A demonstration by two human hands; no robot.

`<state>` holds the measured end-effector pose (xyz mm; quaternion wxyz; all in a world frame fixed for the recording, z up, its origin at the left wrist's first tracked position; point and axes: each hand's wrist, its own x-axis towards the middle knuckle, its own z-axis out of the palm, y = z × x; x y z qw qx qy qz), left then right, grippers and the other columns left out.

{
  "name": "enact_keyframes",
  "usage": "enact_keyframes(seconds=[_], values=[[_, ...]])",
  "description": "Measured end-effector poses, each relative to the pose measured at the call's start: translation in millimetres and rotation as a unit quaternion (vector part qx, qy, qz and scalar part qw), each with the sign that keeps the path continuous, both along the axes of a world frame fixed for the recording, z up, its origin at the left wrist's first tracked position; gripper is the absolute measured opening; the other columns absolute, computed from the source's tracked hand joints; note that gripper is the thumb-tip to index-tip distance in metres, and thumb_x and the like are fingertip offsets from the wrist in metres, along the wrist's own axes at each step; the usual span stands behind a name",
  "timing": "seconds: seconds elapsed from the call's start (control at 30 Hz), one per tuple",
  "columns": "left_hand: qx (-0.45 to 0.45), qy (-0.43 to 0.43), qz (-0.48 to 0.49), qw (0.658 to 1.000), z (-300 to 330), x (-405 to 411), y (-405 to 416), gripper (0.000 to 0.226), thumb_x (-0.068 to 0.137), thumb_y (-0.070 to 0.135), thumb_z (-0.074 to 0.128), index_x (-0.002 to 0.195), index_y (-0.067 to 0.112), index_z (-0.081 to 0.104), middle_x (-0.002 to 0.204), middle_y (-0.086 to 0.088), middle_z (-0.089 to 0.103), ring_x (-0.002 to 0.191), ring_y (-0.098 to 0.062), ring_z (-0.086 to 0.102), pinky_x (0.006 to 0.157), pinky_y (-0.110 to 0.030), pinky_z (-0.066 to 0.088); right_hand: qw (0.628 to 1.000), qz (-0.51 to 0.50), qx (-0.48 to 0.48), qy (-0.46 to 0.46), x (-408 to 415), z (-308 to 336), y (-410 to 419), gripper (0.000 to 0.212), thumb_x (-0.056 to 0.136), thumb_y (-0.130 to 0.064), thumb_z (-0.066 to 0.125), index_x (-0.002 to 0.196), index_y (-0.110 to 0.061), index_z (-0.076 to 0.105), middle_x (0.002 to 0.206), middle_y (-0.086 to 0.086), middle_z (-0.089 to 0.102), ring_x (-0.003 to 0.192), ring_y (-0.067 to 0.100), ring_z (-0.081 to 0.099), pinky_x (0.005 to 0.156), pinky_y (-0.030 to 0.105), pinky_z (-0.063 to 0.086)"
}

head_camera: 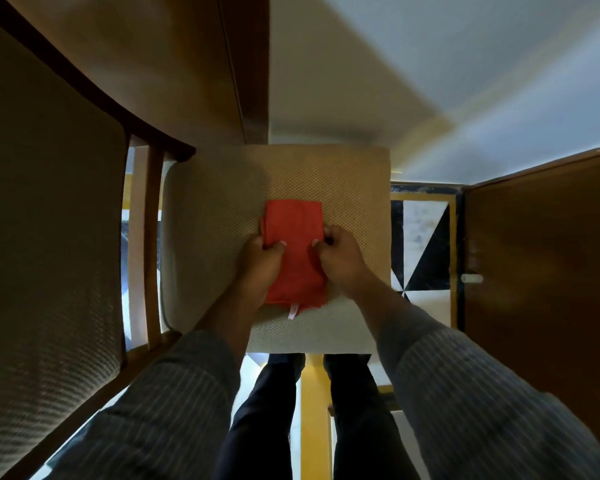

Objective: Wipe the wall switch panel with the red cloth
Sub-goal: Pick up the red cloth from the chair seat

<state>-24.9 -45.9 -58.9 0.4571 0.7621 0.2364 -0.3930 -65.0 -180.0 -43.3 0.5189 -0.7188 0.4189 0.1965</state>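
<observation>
A folded red cloth [293,233] with a small white tag at its near edge lies flat on the beige seat cushion [357,188] of a chair. My left hand [260,263] pinches the cloth's left edge between thumb and fingers. My right hand [340,251] pinches its right edge the same way. Both hands rest on the cushion with the cloth between them. No wall switch panel is in view.
The chair's padded backrest [45,237] with its wooden frame stands at the left. A wooden door edge [246,64] rises behind the seat beside a white wall [430,64]. A brown wooden door [541,271] with a white stopper is at the right. My legs stand on patterned floor tiles [423,247].
</observation>
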Motion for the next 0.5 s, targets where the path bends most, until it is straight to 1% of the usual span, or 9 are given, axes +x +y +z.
enact_keyframes(seconds=[0.07, 0.17, 0.2, 0.3, 0.4, 0.47, 0.5], values=[[-0.018, -0.021, 0.0, 1.0, 16.5, 0.4, -2.7, 0.029, 0.097, 0.026, 0.062, 0.123, 0.012, 0.064, 0.119, -0.01, 0.071, 0.101, -0.026, 0.067, 0.092, -0.04, 0.056, 0.999, -0.015, 0.02, -0.022, -1.4, 17.9, -6.3, 0.017, 0.099, -0.011, 0.053, 0.113, -0.007, 0.063, 0.112, 0.012, 0.069, 0.101, 0.027, 0.066, 0.094, 0.052, 0.054], [-0.035, -0.058, -0.026, 0.997, 43.0, 14.1, -14.2, 0.024, 0.097, 0.023, 0.064, 0.117, 0.012, 0.067, 0.106, -0.004, 0.07, 0.089, -0.018, 0.067, 0.072, -0.026, 0.051, 0.998, -0.037, 0.014, -0.053, 2.4, 43.7, -19.0, 0.015, 0.1, -0.012, 0.052, 0.112, -0.011, 0.06, 0.112, 0.011, 0.069, 0.101, 0.026, 0.066, 0.094, 0.052, 0.054], [-0.044, -0.07, -0.035, 0.996, 57.9, 20.4, -20.1, 0.023, 0.096, 0.023, 0.065, 0.116, 0.012, 0.068, 0.104, -0.003, 0.069, 0.089, -0.019, 0.068, 0.071, -0.025, 0.051, 0.997, -0.042, 0.006, -0.063, 6.1, 58.1, -24.6, 0.015, 0.1, -0.012, 0.052, 0.113, -0.012, 0.06, 0.112, 0.01, 0.068, 0.101, 0.025, 0.066, 0.094, 0.051, 0.054], [-0.077, -0.098, -0.042, 0.991, 97.2, 35.3, -36.5, 0.027, 0.097, 0.023, 0.064, 0.121, 0.013, 0.068, 0.106, -0.001, 0.069, 0.096, -0.021, 0.068, 0.084, -0.031, 0.052, 0.994, -0.042, -0.034, -0.098, 16.8, 94.7, -39.1, 0.02, 0.099, -0.01, 0.053, 0.117, -0.012, 0.061, 0.111, 0.011, 0.069, 0.101, 0.026, 0.066, 0.095, 0.05, 0.053], [-0.128, -0.111, -0.038, 0.985, 140.4, 43.3, -54.3, 0.028, 0.098, 0.017, 0.063, 0.124, 0.008, 0.067, 0.113, -0.008, 0.073, 0.104, -0.029, 0.071, 0.095, -0.04, 0.057, 0.987, -0.06, -0.054, -0.142, 22.3, 139.7, -57.1, 0.022, 0.098, -0.008, 0.054, 0.119, -0.01, 0.061, 0.112, 0.012, 0.069, 0.103, 0.027, 0.066, 0.096, 0.048, 0.052], [-0.152, -0.122, -0.032, 0.98, 167.1, 45.3, -64.7, 0.03, 0.098, 0.015, 0.063, 0.125, 0.004, 0.067, 0.117, -0.014, 0.073, 0.106, -0.03, 0.071, 0.096, -0.045, 0.058, 0.982, -0.074, -0.052, -0.168, 22.7, 167.8, -68.5, 0.021, 0.099, -0.011, 0.054, 0.118, -0.014, 0.061, 0.11, 0.008, 0.07, 0.1, 0.023, 0.067, 0.094, 0.045, 0.054], [-0.163, -0.129, -0.034, 0.978, 183.4, 45.2, -71.7, 0.032, 0.098, 0.017, 0.063, 0.127, 0.005, 0.066, 0.119, -0.014, 0.073, 0.106, -0.029, 0.071, 0.094, -0.044, 0.059, 0.979, -0.079, -0.05, -0.184, 21.6, 183.7, -76.3, 0.021, 0.099, -0.012, 0.054, 0.118, -0.016, 0.061, 0.11, 0.007, 0.07, 0.1, 0.022, 0.067, 0.093, 0.043, 0.055]])
